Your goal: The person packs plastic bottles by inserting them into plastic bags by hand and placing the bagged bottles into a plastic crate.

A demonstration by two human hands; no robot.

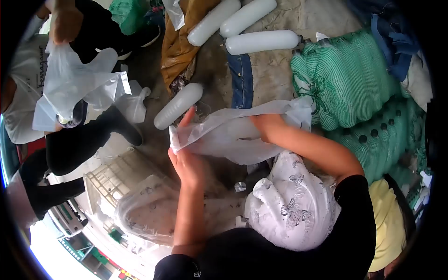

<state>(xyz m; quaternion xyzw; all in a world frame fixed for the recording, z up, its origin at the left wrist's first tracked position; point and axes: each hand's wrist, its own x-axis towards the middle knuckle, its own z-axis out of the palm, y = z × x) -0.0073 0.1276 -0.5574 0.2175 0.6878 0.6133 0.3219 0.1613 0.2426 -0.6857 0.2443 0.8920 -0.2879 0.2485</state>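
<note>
A translucent white plastic bag (pixel 219 135) is stretched between my two hands. My left hand (pixel 186 165) grips the bag's left end, with one finger raised behind the film. My right hand (pixel 268 126) reaches into the bag from the right; its fingers are hidden by the plastic. Just beyond my left hand, a white frosted bottle (pixel 178 106) lies on the ground cover, apart from the bag. My knee, in white patterned trousers (pixel 294 205), is bent below my right forearm.
Several similar bottles (pixel 263 42) lie at the top. Green net sacks (pixel 345 79) packed with bottles are stacked on the right. At upper left, another person's hand (pixel 66 23) holds a plastic bag (pixel 81 79). A pale crate (pixel 107 172) stands lower left.
</note>
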